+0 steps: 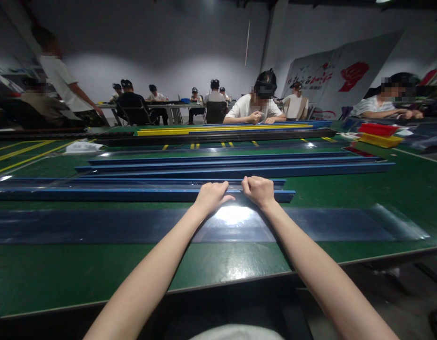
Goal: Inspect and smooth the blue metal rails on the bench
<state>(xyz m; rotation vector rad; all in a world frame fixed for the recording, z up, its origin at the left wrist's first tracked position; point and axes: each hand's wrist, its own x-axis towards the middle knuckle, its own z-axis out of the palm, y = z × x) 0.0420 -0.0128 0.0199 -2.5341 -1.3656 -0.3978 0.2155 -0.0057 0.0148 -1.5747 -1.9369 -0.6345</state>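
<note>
A long blue plastic channel (140,194) with raised edges lies across the green table, and its right end is a little past my right hand. The fingers of my left hand (212,196) are curled over this channel, with the thumb pointing right along its near edge. Close beside it, my right hand (260,190) is closed on the same channel, knuckles up. What lies under the fingers is hidden. Nearer to me, a wide clear plastic strip (133,227) lies flat beneath my forearms, with a bright reflection between them.
More blue channels (239,168) lie parallel just beyond. Farther back are yellow strips (169,131) and a dark strip (239,138). Red (377,129) and yellow (379,140) bins stand at the right. A person (256,106) sits opposite; others work behind.
</note>
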